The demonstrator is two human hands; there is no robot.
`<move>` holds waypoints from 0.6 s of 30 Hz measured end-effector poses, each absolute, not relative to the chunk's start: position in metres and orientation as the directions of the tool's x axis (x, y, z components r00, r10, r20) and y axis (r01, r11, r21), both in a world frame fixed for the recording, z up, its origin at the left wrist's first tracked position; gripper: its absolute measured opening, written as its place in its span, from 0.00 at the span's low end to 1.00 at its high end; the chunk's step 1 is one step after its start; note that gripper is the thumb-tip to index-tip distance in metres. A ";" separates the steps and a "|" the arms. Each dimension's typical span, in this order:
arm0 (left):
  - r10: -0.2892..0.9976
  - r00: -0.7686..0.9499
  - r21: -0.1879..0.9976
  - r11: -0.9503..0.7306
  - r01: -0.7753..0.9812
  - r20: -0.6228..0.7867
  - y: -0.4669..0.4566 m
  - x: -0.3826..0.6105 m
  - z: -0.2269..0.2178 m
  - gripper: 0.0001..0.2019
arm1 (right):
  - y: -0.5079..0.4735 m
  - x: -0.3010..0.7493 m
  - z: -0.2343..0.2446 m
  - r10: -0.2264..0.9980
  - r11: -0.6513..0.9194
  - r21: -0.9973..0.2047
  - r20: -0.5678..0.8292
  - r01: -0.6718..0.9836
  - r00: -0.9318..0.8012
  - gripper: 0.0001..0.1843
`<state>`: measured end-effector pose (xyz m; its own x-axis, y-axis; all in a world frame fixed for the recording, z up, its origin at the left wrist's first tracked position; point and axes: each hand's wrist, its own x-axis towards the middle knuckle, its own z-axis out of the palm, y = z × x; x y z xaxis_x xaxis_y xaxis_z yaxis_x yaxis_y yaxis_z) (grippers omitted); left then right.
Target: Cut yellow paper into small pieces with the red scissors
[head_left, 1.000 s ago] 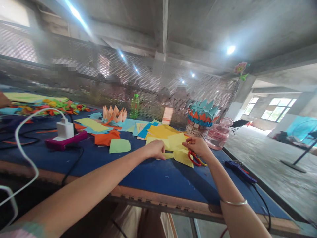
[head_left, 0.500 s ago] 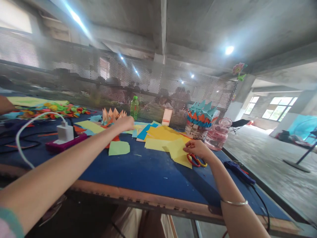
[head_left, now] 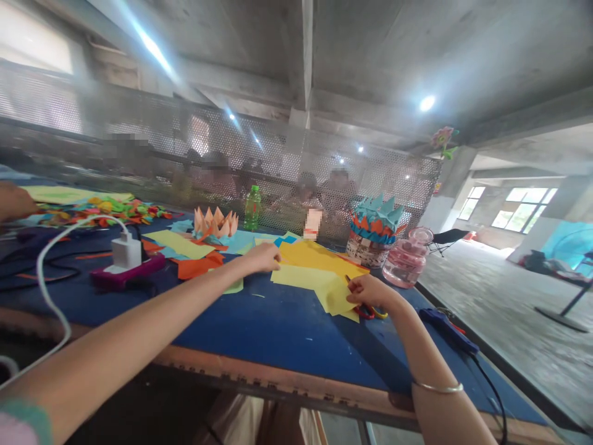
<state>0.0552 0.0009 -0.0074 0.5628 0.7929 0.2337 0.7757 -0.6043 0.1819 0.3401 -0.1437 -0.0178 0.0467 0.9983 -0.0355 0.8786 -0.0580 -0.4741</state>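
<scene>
My left hand (head_left: 263,257) is over the left edge of the golden-yellow paper sheets (head_left: 310,254), its fingers drawn together; whether it grips a sheet is hidden. A corner of blue paper (head_left: 284,240) shows just beyond it. My right hand (head_left: 373,290) pinches the right edge of a pale yellow sheet of paper (head_left: 330,292). Under that hand lie scissors (head_left: 380,314) with red and yellow handles, partly covered. A light green piece of paper (head_left: 235,287) is half hidden beneath my left forearm.
Beyond the papers stand a peach folded-paper ring (head_left: 215,224), a green bottle (head_left: 252,209), a container with teal and orange paper points (head_left: 374,238) and a pink bottle (head_left: 405,258). A purple power strip (head_left: 127,272) is at left, a blue corded tool (head_left: 447,329) at right.
My left hand has moved right, from beside the peach paper ring to the edge of the yellow sheets. My right hand has shifted slightly and covers more of the scissors.
</scene>
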 end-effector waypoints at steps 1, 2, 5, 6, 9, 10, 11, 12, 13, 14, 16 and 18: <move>0.783 0.599 0.161 -0.622 0.766 0.168 -0.002 0.068 -0.011 0.12 | -0.144 0.340 -0.017 0.999 -0.049 -0.464 -0.027 0.885 0.041 0.06; 0.771 0.622 0.133 -0.636 0.760 0.132 -0.003 0.079 -0.013 0.15 | -0.145 0.339 -0.016 0.999 -0.040 -0.460 -0.017 0.887 0.036 0.06; 0.754 0.646 0.104 -0.656 0.747 0.116 -0.001 0.095 -0.013 0.23 | -0.148 0.337 -0.014 0.999 -0.015 -0.471 0.024 0.882 0.030 0.04; 0.751 0.656 0.123 -0.660 0.741 0.078 0.002 0.096 -0.012 0.23 | -0.148 0.336 -0.014 0.999 -0.013 -0.475 0.036 0.880 0.034 0.04; 0.765 0.643 0.203 -0.626 0.753 -0.027 0.009 0.098 -0.011 0.21 | -0.149 0.335 -0.015 0.997 -0.010 -0.480 0.060 0.877 0.044 0.04; 0.780 0.626 0.229 -0.604 0.764 -0.031 0.011 0.098 -0.011 0.20 | -0.148 0.335 -0.015 0.997 -0.003 -0.476 0.065 0.879 0.039 0.05; 0.794 0.607 0.252 -0.582 0.773 -0.028 0.012 0.097 -0.011 0.19 | -0.148 0.336 -0.016 0.997 0.006 -0.470 0.071 0.883 0.031 0.05; 0.807 0.591 0.274 -0.564 0.779 -0.020 0.012 0.097 -0.011 0.16 | -0.148 0.336 -0.016 0.997 0.015 -0.462 0.077 0.887 0.023 0.06; 0.814 0.580 0.292 -0.553 0.780 -0.008 0.012 0.095 -0.009 0.13 | -0.148 0.337 -0.017 0.996 0.023 -0.455 0.084 0.890 0.017 0.06; 0.819 0.573 0.303 -0.548 0.780 0.005 0.011 0.093 -0.008 0.10 | -0.148 0.337 -0.017 0.996 0.028 -0.448 0.092 0.893 0.014 0.07; 0.829 0.557 0.310 -0.541 0.782 0.041 0.011 0.086 -0.001 0.07 | -0.148 0.336 -0.018 0.994 0.036 -0.438 0.112 0.898 0.015 0.07; 0.836 0.544 0.316 -0.536 0.783 0.068 0.010 0.076 0.007 0.07 | -0.148 0.335 -0.018 0.991 0.039 -0.431 0.130 0.901 0.019 0.06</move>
